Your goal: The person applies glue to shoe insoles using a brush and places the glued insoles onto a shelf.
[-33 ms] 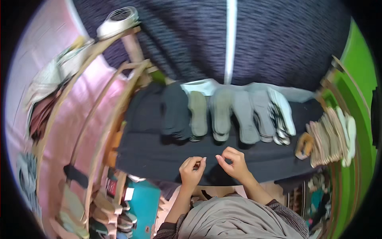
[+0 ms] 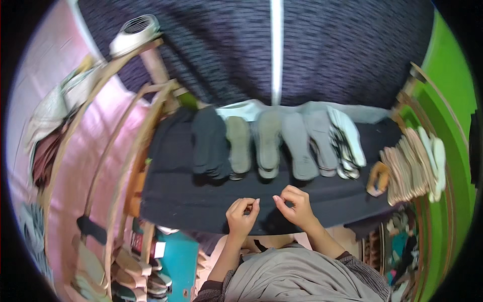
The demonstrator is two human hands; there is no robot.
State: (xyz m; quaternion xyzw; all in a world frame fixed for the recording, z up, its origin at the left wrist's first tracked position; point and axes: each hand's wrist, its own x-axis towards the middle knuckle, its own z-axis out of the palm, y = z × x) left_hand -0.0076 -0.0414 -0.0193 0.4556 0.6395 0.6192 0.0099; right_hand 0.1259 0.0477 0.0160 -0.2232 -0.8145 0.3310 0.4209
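My left hand (image 2: 242, 215) is loosely curled, its thumb close to the bent fingers, and I see nothing in it. My right hand (image 2: 294, 203) is closed in a similar way, thumb against the curled forefinger, also with nothing visible in it. Both hover apart over the near part of a black cloth-covered table (image 2: 176, 201), touching nothing. Beyond them stands a row of shoe insoles in stacks: dark ones (image 2: 209, 143), olive ones (image 2: 239, 146), grey-green ones (image 2: 268, 143), grey ones (image 2: 300, 148), more grey ones (image 2: 322, 146) and white-topped ones (image 2: 348, 141).
At the table's right end a roll of brown tape (image 2: 377, 179) lies beside a row of beige insoles (image 2: 407, 168). Wooden racks (image 2: 128, 168) holding insoles rise on the left. A white fan-like device (image 2: 135, 35) sits on top. A teal board (image 2: 176, 261) is below.
The view has turned slightly, so the table and insoles appear a little further left. My hands keep the same pose and place in the picture.
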